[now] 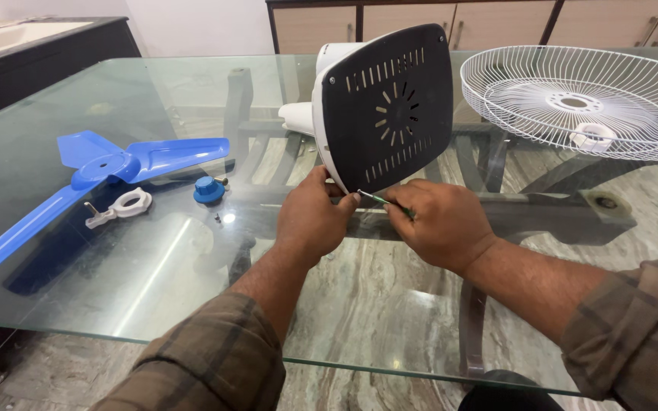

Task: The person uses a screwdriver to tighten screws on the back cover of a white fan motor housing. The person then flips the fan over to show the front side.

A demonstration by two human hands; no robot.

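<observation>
A blue three-bladed plastic fan propeller [93,175] is laid on the left part of the clear glass tabletop [154,266]. Just beside its hub, a white plastic locking ring [125,205] and a round blue plastic cap nut [209,189] are set. A white wire fan guard [580,99] is placed at the far right. Wooden cabinet doors [390,27] are seen behind.

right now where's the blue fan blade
In the head view the blue fan blade lies flat on the glass table at the left, beside the white ring nut and blue cap.
</observation>
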